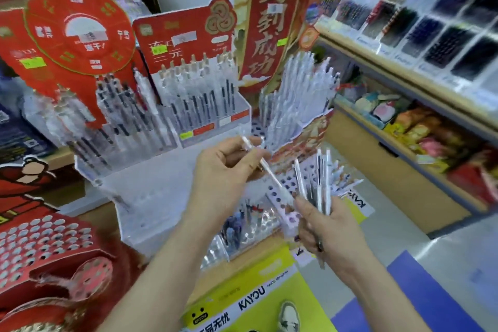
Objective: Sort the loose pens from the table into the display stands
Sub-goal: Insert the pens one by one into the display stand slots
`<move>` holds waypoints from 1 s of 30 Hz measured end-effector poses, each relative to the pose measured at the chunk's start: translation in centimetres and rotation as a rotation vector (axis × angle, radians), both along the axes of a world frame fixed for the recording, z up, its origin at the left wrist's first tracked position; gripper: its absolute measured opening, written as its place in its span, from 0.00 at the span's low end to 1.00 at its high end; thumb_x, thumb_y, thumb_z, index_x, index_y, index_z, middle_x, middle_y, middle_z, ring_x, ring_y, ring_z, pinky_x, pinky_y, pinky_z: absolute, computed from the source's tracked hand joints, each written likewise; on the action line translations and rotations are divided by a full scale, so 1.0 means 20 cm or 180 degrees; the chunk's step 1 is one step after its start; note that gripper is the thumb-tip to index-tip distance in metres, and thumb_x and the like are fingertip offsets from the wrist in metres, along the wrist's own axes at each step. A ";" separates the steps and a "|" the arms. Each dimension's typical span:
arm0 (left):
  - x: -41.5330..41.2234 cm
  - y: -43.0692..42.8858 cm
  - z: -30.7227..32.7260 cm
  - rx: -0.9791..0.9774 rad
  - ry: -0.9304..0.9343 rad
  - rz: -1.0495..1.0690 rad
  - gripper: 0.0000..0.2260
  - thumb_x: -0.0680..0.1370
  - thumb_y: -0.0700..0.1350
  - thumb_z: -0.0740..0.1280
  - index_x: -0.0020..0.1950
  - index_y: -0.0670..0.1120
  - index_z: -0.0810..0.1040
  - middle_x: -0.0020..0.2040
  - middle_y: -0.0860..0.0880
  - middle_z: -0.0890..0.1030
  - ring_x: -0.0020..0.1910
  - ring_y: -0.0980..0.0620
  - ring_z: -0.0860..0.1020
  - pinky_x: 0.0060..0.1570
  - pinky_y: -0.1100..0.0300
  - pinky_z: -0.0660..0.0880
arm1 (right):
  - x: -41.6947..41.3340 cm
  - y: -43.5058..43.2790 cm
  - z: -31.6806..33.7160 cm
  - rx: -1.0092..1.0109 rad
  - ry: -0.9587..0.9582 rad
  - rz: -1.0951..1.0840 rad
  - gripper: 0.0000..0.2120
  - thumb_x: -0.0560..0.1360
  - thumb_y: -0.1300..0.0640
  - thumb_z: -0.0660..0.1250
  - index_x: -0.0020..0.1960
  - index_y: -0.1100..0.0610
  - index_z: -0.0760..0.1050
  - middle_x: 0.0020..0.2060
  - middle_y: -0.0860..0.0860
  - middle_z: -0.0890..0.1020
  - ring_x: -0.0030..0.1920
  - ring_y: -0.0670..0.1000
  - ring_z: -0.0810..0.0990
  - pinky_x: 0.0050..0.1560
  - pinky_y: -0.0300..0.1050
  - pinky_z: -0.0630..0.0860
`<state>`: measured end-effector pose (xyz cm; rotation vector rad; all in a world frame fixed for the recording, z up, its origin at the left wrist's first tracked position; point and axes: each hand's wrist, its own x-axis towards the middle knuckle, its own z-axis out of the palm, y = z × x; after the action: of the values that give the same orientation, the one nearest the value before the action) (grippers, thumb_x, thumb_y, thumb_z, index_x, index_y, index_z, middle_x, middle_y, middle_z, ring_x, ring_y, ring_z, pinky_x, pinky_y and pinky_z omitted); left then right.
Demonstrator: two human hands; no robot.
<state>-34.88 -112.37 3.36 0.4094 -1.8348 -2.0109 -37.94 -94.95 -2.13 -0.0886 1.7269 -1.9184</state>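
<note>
My left hand (223,172) pinches a single white pen (265,167) that slants down to the right, just in front of the stands. My right hand (328,226) grips a bundle of several white and dark pens (320,183), tips pointing up. Behind my hands stand clear acrylic display stands with red header cards: one at the left (113,127), one in the middle (204,105), and one full of clear pens at the right (293,100). A white perforated stand (280,188) with open holes lies between my hands.
A red perforated stand (48,240) sits at the lower left. A tall red banner (266,21) rises behind the stands. Shelves of pen boxes (431,35) and snacks (420,132) run along the right. A yellow-green display box (258,294) is below my arms.
</note>
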 end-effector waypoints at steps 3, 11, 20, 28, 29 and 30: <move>-0.15 0.12 -0.02 -0.0269 -0.0001 -0.0142 0.06 0.77 0.35 0.66 0.47 0.43 0.81 0.40 0.50 0.84 0.42 0.56 0.83 0.42 0.65 0.78 | -0.17 0.21 -0.03 -0.0024 -0.0152 -0.0457 0.13 0.75 0.53 0.67 0.51 0.62 0.78 0.34 0.58 0.67 0.24 0.49 0.64 0.22 0.39 0.63; -0.50 0.38 -0.27 -0.1045 -0.0825 -0.0134 0.06 0.75 0.42 0.71 0.51 0.46 0.83 0.45 0.51 0.84 0.43 0.54 0.82 0.50 0.52 0.79 | -0.55 0.59 -0.08 -0.0699 -0.0541 -0.1019 0.10 0.76 0.59 0.63 0.55 0.60 0.77 0.32 0.52 0.74 0.28 0.50 0.74 0.25 0.39 0.71; -0.59 0.45 -0.46 -0.1717 -0.1117 -0.0036 0.07 0.76 0.42 0.71 0.53 0.47 0.83 0.38 0.57 0.79 0.29 0.55 0.69 0.31 0.63 0.70 | -0.66 0.60 -0.16 -0.0647 -0.0747 -0.0668 0.18 0.81 0.55 0.60 0.68 0.61 0.68 0.29 0.52 0.73 0.23 0.48 0.69 0.22 0.37 0.65; -0.69 0.38 -0.60 -0.1564 -0.1091 0.0343 0.10 0.77 0.40 0.70 0.45 0.57 0.81 0.37 0.46 0.83 0.30 0.42 0.74 0.35 0.47 0.76 | -0.70 0.63 -0.19 -0.0636 -0.0801 -0.0456 0.17 0.80 0.55 0.60 0.64 0.63 0.71 0.29 0.52 0.73 0.25 0.48 0.68 0.23 0.38 0.66; -0.70 0.39 -0.61 -0.1603 -0.1089 0.0300 0.12 0.76 0.40 0.70 0.43 0.59 0.79 0.38 0.43 0.83 0.30 0.46 0.73 0.34 0.47 0.75 | -0.70 0.63 -0.20 -0.0641 -0.0820 -0.0412 0.16 0.79 0.55 0.60 0.63 0.62 0.73 0.29 0.52 0.72 0.25 0.48 0.68 0.23 0.38 0.66; -0.70 0.40 -0.62 -0.1619 -0.1100 0.0222 0.13 0.77 0.40 0.69 0.43 0.59 0.79 0.39 0.41 0.83 0.30 0.49 0.71 0.33 0.48 0.74 | -0.70 0.63 -0.20 -0.0648 -0.0839 -0.0359 0.15 0.79 0.56 0.61 0.63 0.61 0.75 0.30 0.53 0.72 0.25 0.49 0.68 0.23 0.38 0.66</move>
<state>-48.97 -104.44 -9.03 0.6812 -2.4065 -1.4136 -51.99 -82.34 -6.16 0.1825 1.3881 -2.0785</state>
